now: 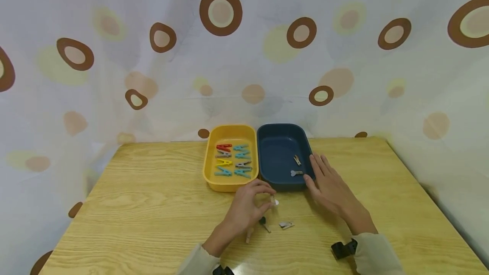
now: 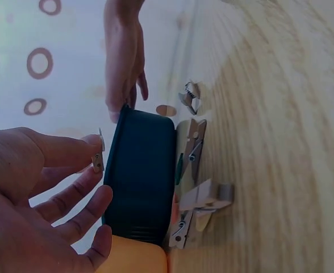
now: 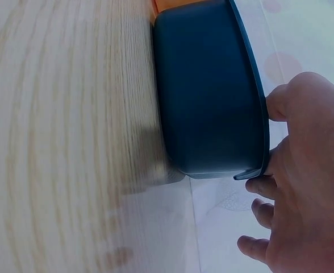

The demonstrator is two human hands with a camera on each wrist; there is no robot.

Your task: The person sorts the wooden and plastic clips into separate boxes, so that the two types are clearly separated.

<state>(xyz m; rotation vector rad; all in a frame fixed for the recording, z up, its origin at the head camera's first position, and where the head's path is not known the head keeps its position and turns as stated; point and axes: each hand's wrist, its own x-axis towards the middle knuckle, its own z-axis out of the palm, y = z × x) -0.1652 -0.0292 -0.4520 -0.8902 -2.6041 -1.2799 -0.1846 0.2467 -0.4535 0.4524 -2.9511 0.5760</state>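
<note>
My left hand (image 1: 246, 207) pinches a small wooden clip (image 2: 97, 162) with a pale flat piece on it, between thumb and fingertip, just in front of the two bins. My right hand (image 1: 332, 190) rests at the front right corner of the dark blue bin (image 1: 282, 134), its fingers along the rim and mostly straight. Inside that bin lie a small wooden clothespin (image 1: 297, 160) and a clip with a grey heart (image 1: 296, 173). On the table below the hands are a whitish clip (image 1: 286, 225), a clip with a dark green piece (image 1: 263, 221) and a wooden clothespin (image 1: 249, 235).
A yellow bin (image 1: 206, 169) touches the blue bin's left side. It holds several plastic clothespins, such as a red one (image 1: 223, 147) and a yellow one (image 1: 224, 162), in two columns. Behind the wooden table (image 1: 153, 207) hangs a patterned cloth (image 1: 183, 75).
</note>
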